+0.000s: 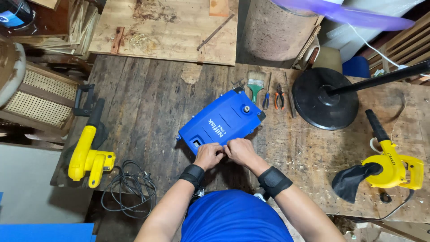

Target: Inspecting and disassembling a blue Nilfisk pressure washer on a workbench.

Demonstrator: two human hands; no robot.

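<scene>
Fingers of my left hand (208, 154) and my right hand (240, 151) meet, curled narrow, at the near edge of the blue plastic machine housing (221, 122), pinching something too small for me to make out. That housing lies flat and askew on the worn dark wooden workbench (148, 103), directly beyond my knuckles and touching them. Beyond the housing's far corner lie a green-handled paintbrush (255, 83), a screwdriver (267, 95) and orange-handled pliers (280, 96); a yellow blower (88, 154) sits well to its left, another yellow blower (389, 166) well to its right.
</scene>
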